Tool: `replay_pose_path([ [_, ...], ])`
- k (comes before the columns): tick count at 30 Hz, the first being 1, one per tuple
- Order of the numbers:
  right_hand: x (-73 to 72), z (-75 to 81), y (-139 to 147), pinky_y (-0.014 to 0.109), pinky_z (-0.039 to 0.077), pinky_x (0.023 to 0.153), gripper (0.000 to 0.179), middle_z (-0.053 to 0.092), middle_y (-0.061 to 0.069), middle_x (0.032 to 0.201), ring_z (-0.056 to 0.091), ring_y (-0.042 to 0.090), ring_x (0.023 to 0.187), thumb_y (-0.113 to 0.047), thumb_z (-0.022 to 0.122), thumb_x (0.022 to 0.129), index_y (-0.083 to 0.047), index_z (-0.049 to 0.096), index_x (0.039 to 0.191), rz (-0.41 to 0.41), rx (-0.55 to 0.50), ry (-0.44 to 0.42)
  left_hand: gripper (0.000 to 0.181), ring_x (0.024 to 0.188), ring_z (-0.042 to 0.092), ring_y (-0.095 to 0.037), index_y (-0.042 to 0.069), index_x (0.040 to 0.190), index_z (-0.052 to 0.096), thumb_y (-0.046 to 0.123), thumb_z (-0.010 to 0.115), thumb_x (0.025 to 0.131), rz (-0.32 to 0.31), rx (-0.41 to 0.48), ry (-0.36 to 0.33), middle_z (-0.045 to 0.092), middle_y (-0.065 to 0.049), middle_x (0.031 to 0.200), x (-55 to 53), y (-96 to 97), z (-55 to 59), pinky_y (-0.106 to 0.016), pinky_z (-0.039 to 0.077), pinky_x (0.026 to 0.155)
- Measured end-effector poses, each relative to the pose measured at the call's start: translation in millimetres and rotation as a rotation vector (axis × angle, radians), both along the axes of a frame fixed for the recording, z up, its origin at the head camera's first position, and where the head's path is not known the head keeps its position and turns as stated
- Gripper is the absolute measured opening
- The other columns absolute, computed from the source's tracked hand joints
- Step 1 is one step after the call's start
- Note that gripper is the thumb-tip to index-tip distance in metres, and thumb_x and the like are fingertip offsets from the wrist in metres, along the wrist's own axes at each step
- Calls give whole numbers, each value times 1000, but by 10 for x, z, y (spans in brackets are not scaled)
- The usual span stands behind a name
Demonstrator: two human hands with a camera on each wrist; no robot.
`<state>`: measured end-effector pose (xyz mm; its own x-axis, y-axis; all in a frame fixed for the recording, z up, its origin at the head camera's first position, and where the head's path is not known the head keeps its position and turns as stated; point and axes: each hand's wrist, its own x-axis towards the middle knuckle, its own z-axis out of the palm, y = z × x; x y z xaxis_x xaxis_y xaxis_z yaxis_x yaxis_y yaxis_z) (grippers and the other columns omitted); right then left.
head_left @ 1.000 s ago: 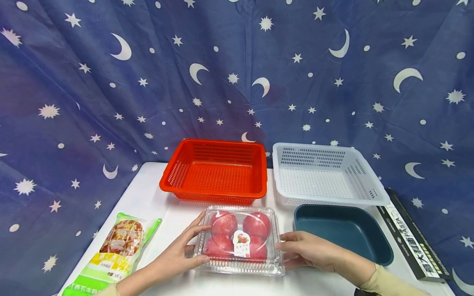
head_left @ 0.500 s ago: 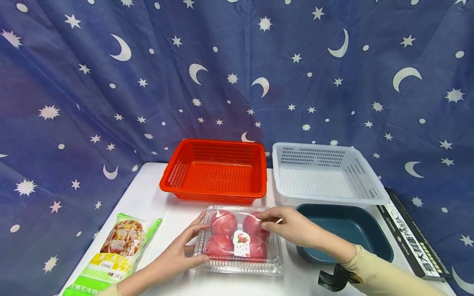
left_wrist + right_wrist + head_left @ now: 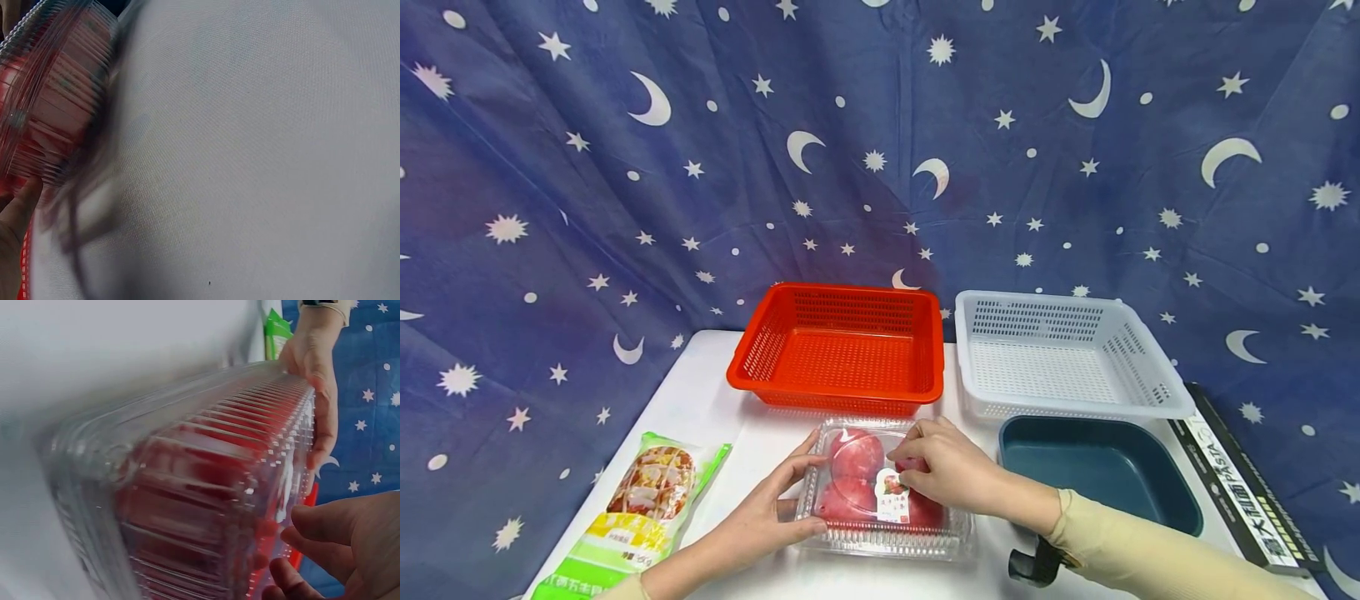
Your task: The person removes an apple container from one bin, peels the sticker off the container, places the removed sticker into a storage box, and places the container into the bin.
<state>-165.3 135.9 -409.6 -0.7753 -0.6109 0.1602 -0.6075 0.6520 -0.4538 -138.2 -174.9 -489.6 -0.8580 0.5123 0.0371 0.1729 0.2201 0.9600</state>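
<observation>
A clear plastic clamshell box (image 3: pixel 842 533) of round red fruit lies on the white table, lid shut. A white label (image 3: pixel 891 504) with a fruit picture sits on the lid. My left hand (image 3: pixel 771 500) grips the box's left side, fingers along the edge and thumb near the front corner; its fingertip shows beside the blurred box in the left wrist view. Over the lid's right half is my right hand (image 3: pixel 951 471), fingers bent, thumb and fingertips apart by the label's upper edge. In the right wrist view those fingertips (image 3: pixel 309 522) are close to the lid; contact is unclear.
Behind the box stand a red basket (image 3: pixel 835 396) and a white basket (image 3: pixel 1075 408). A dark blue tub (image 3: pixel 1101 462) is to the right, beside a long black pasta box (image 3: pixel 1247 492). A green-edged food packet (image 3: pixel 640 508) lies left. A starry curtain (image 3: pixel 880 167) hangs behind.
My right hand has left the box's right side and moved up and leftward over the lid to the label. My left hand keeps its place on the left side.
</observation>
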Motion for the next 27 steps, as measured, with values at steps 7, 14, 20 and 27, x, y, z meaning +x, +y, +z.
replay_pose_path([
  [7,32,-51,-3,29,41,79,20,61,-8,96,46,12,92,-17,81,87,-17,82,107,-7,24,13,70,151,21,-43,22,149,45,21,82,89,9,-32,9,6,9,171,13,2,8,-30,46,105],
  [14,44,-58,-19,32,42,84,18,61,-10,96,48,11,98,-17,80,88,-17,82,107,-15,15,-12,71,150,23,-43,25,149,44,24,82,89,21,-59,14,7,9,171,16,8,9,-29,47,103],
  [20,39,-68,-25,33,43,83,17,64,-8,93,50,10,96,-12,80,87,-16,82,103,-8,-28,-3,70,151,22,-44,24,148,45,23,82,88,25,-55,-6,7,9,171,21,17,6,-25,46,103],
  [27,16,-73,-53,32,44,81,12,65,-9,87,52,8,88,-12,82,84,-18,81,95,-35,-54,5,69,151,21,-44,23,147,46,21,82,89,25,-36,-8,7,10,171,21,21,5,-26,46,103],
])
